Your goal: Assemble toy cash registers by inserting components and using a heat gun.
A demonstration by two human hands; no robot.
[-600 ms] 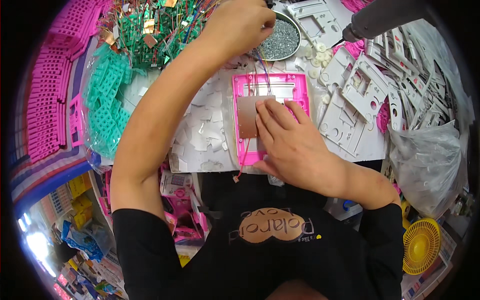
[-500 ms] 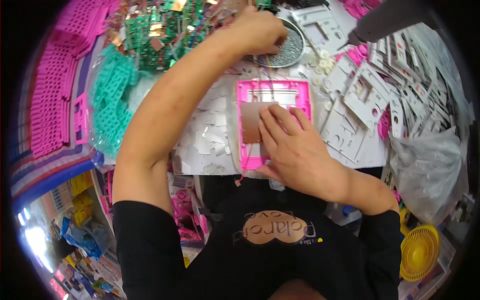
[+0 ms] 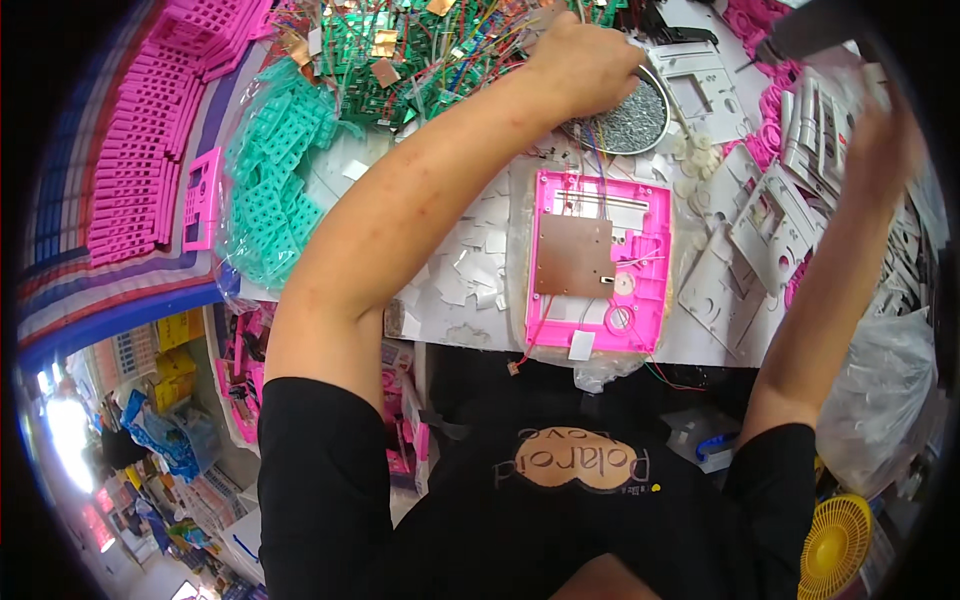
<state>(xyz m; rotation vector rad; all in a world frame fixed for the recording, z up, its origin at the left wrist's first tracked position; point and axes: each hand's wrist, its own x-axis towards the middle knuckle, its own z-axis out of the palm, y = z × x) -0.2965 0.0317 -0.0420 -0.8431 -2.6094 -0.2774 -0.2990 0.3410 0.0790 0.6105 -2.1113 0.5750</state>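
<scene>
A pink plastic frame lies flat on the white table in front of me, with a brown square board set in it and thin wires trailing from it. My left hand reaches far forward, its fingers curled down at the rim of a round metal dish of small screws; whether it holds anything is hidden. My right hand is raised at the far right, blurred, above a heap of grey plastic panels. Nothing covers the frame.
Green circuit boards with wires are piled at the back. A bag of teal plastic parts and stacks of pink parts lie left. A grey tool hangs top right. A clear plastic bag and a yellow fan grille sit lower right.
My right hand has lifted off the brown board and swung up to the right, leaving the pink frame uncovered. My left hand has stayed at the screw dish.
</scene>
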